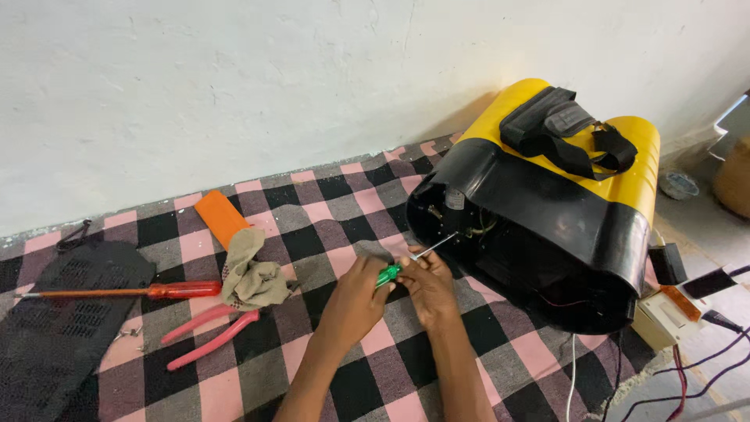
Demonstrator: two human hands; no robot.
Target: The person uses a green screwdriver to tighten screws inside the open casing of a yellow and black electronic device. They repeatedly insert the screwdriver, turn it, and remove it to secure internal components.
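Both of my hands hold a small green-handled screwdriver (388,273) over the pink, grey and black checked cloth (328,211). My left hand (355,295) grips the handle from the left, and my right hand (426,281) closes on it from the right. Its thin metal shaft points up and right into the open black end of a large yellow and black tank-like device (539,211) lying on its side. Wires and small parts show inside the opening. Black straps (566,129) lie on top of the yellow shell.
Left of my hands lie a crumpled beige rag (251,273), red-handled pliers (209,332), a long red-handled screwdriver (125,293), an orange flat piece (221,215) and a black perforated cover (58,312). At the right stand a white box (660,316) and several cables (703,367). A white wall runs behind.
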